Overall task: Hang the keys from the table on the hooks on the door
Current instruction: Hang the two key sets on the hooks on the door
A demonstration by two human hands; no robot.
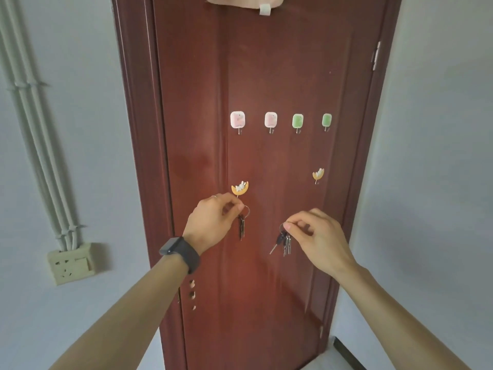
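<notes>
We stood close to the door [266, 76] with a bunch of keys in each hand. Our left hand [210, 222] had its fingers [230, 206] pinched shut on the ring of the left keys [241, 227], the ring sitting just below the left moon hook [239, 188]. Our right hand [317, 236] pinched the ring of the right keys [284, 241] in closed fingers, lower on the door and well apart from the right moon hook [318, 174]. The four square hooks [271, 120] in a row above were bare.

The risks we judged from here were these. The metal prong under the left moon hook was hidden behind our fingers, so the ring could miss it and the bunch drop when we let go. These looked like stick-on hooks, and a hard downward tug might peel one off the door. The right bunch was fuller, with one key splayed out, and could snag or swing against the door. Working both hands at once split our attention.
</notes>
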